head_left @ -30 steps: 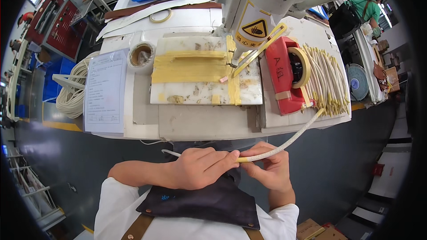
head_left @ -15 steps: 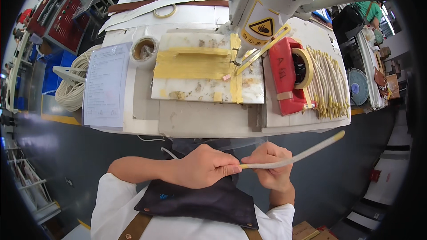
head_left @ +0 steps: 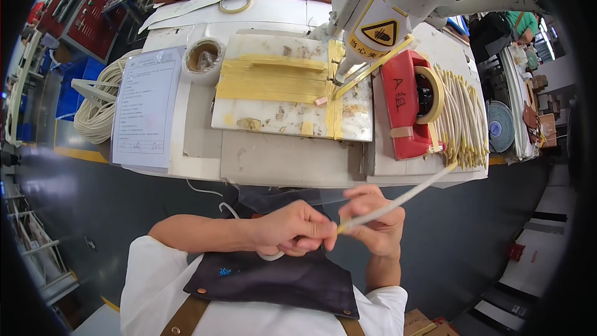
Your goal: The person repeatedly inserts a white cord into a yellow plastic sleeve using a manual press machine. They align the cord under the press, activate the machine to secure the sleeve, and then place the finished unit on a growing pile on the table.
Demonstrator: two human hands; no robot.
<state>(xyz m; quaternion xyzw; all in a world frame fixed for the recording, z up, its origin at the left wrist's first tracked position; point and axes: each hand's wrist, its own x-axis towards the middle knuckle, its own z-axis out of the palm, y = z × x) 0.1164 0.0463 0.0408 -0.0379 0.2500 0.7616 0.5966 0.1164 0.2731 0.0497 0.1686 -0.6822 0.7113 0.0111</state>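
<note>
cord (head_left: 413, 193) slants from our left hand (head_left: 295, 229), w/ fingers pinching its yellow bit (head_left: 341, 228), prob to steady it, toward the desk (head_left: 286, 165). our right hand's (head_left: 378, 221) blurry alongside; can't tell if gripping.

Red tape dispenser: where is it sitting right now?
In the head view, the red tape dispenser sits on the right side of the worktable, between the yellow-taped white slab and the bundle of yellow-tipped white cords.

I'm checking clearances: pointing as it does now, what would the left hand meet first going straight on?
Past the cord it holds, the left hand would probably meet the right hand; depth is unclear.
</note>
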